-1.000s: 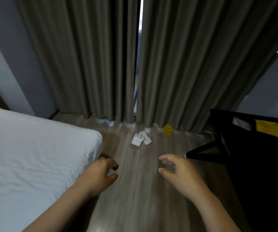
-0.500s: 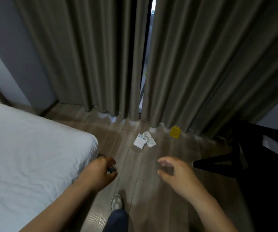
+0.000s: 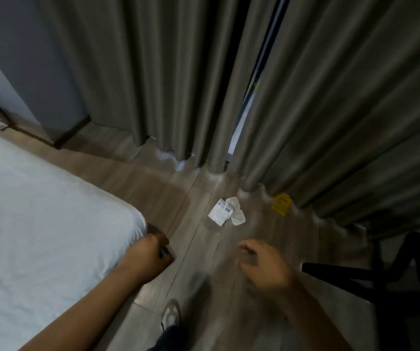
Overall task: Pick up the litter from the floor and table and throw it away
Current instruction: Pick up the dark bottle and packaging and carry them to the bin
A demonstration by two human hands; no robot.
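Observation:
White crumpled wrappers (image 3: 225, 211) lie together on the wooden floor (image 3: 267, 236) near the curtain hem. A small yellow packet (image 3: 282, 205) lies to their right, right at the curtain's foot. My left hand (image 3: 145, 258) hovers beside the bed corner, its fingers curled round a small dark object (image 3: 164, 250) that I cannot identify. My right hand (image 3: 264, 264) hangs above the floor short of the wrappers, fingers loosely curled and holding nothing. Both hands are blurred.
A bed with a white sheet (image 3: 39, 236) fills the left. Grey-brown curtains (image 3: 317, 110) hang across the back, with a narrow gap. A black chair or frame (image 3: 381, 274) stands at the right. My shoe (image 3: 170, 316) is on the floor below.
I have stepped closer to the curtains, and the wrappers and yellow packet now appear larger and nearer. A shoe has come into view. Both hands keep their pose.

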